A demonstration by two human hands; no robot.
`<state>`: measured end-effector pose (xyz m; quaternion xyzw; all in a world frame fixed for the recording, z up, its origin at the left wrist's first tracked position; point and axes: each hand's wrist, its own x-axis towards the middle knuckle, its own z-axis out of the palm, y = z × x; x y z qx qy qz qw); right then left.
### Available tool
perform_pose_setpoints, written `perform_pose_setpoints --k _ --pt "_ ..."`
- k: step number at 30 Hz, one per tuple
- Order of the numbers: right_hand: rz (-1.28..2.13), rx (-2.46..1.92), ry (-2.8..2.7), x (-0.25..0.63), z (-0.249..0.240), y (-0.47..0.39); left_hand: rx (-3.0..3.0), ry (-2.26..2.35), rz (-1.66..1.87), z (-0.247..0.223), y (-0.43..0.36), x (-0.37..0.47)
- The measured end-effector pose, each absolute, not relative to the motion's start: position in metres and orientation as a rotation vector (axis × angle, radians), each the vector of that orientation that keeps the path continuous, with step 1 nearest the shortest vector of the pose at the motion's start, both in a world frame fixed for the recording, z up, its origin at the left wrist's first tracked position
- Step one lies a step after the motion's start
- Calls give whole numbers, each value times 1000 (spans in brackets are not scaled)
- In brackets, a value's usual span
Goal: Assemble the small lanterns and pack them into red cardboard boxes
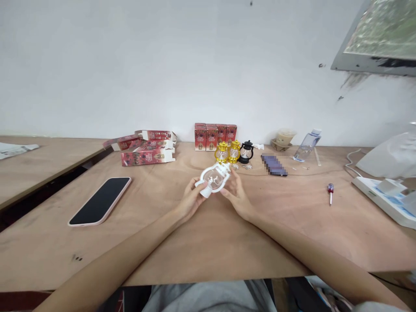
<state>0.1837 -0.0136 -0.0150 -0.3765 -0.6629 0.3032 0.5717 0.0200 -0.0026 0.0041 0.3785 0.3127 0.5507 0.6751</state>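
Observation:
A small white lantern (215, 177) with a clear globe is held tilted above the table, its base toward my left hand. My left hand (192, 197) is closed on the base end, thumb on top. At the lantern's other side, my right hand (238, 195) grips the frame near the top with thumb and fingers. Just beyond stand two gold lanterns (222, 152) and a black lantern (246, 151), upright in a row. Small metallic pieces (247, 166) lie in front of the black one.
Red boxes (211, 138) stand behind the lanterns; flattened red cartons (147, 156) lie left. A phone (100, 201) rests at left, another (274, 164) at right. Farther right are a cup (284, 137), a water bottle (307, 145), a screwdriver (330, 193) and a power strip (386, 201).

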Motion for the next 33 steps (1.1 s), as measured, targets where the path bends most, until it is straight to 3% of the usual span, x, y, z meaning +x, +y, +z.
perform_pose_setpoints --k 2,5,9,13,16,21,26,30,33 --pt "997 -844 -1504 183 -16 -9 953 735 1159 -1 -5 25" --pt "1077 -860 -1375 185 -14 -6 1234 758 1111 -8 -1 29" --pt "998 -924 -1276 197 -6 -1 1670 775 995 -7 25 15" --pt "835 -1044 -1355 219 -3 13 2226 1283 1036 5 76 -33" --pt "707 -1189 -1366 235 -6 22 2280 1516 1105 16 117 -77" --pt "592 -1370 -1355 254 -11 19 2648 2100 616 22 158 -126" --pt "570 -1410 -1416 262 -18 13 2743 2111 500 28 160 -135" --pt "166 -1317 -1418 262 -22 0 2862 2010 486 40 142 -132" --pt "-251 -1138 -1438 257 -15 -20 3019 1672 679 52 115 -124"
